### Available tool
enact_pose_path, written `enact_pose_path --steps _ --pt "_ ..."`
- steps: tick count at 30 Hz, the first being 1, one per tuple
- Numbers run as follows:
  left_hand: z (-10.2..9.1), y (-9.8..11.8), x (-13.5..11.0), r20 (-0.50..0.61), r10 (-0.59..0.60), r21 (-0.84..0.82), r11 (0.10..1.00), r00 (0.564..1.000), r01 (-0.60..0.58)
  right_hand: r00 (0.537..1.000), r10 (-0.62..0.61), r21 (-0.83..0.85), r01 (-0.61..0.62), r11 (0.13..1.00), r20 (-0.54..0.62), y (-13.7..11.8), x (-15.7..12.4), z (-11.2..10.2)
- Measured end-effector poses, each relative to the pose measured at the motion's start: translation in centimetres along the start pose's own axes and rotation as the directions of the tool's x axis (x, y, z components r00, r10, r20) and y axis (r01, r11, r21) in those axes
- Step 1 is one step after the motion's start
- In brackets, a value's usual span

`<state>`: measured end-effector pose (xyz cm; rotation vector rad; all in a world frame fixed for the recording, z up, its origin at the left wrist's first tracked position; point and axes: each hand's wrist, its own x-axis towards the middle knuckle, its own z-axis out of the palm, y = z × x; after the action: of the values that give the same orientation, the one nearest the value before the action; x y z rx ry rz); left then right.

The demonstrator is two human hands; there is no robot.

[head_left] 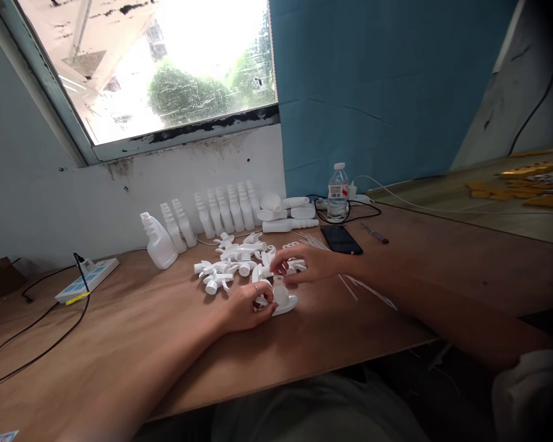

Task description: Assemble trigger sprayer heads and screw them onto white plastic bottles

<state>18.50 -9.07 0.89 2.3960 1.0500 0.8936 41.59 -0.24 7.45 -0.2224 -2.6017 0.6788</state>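
My left hand (246,306) rests on the wooden table (142,331) with its fingers curled round a white spray bottle (283,299) that lies on its side. My right hand (304,264) reaches into a pile of white trigger spray heads (230,264); its fingers pinch one of them just above the bottle's neck. A ring shows on my left hand. The exact grip of the right fingers is partly hidden by the white parts.
A row of several white spray bottles (221,212) stands against the wall, with one bottle (159,242) apart in front. A water bottle (338,193), a dark phone (341,239), a pen (375,233), thin white tubes (350,279), and a power strip (87,280) with cables lie around.
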Motion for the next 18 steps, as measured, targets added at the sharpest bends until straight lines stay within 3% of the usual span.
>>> enact_pose_path --steps 7,18 --pt "-0.14 0.44 0.04 0.000 0.018 0.022 1.000 1.000 -0.018 0.995 -0.045 -0.026 0.047 0.999 0.085 -0.88 -0.19 0.87" --pt "-0.17 0.40 0.07 0.003 0.041 0.055 0.998 0.999 -0.041 0.992 -0.079 -0.017 0.081 0.997 0.095 -1.34 -0.14 0.99"
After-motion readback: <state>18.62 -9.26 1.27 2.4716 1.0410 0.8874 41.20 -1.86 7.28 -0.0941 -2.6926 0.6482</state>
